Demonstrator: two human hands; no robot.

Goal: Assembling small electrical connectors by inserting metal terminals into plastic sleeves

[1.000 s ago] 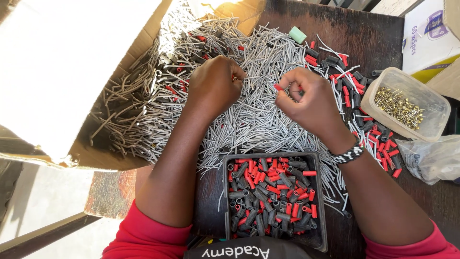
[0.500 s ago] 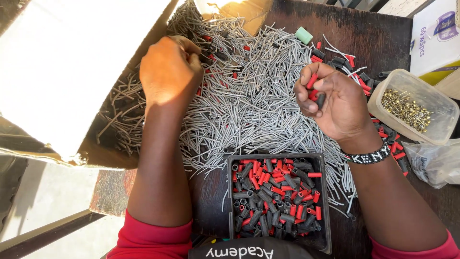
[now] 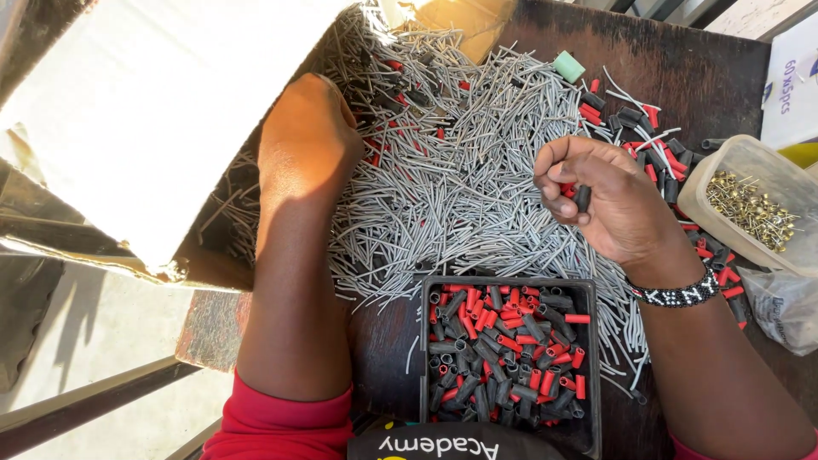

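A big heap of thin grey wire pieces (image 3: 460, 187) covers the dark wooden table. My left hand (image 3: 308, 136) rests knuckles-up on the heap's left side, fingers curled down into the wires. My right hand (image 3: 605, 200) hovers over the heap's right part, fingers closed around a short black sleeve (image 3: 583, 198) and some red ones. Below the hands stands a black square tray (image 3: 590, 298) filled with red and black sleeves.
A large cardboard box flap (image 3: 145, 119) lies at the left. More loose red and black sleeves (image 3: 630, 115) lie at the upper right beside a clear plastic tub (image 3: 724, 226) of small brass parts. A plastic bag (image 3: 780, 307) sits at the right edge.
My left hand moved left and up onto the heap's left side. My right hand lifted off the wires and drew nearer, now holding sleeves above the heap.
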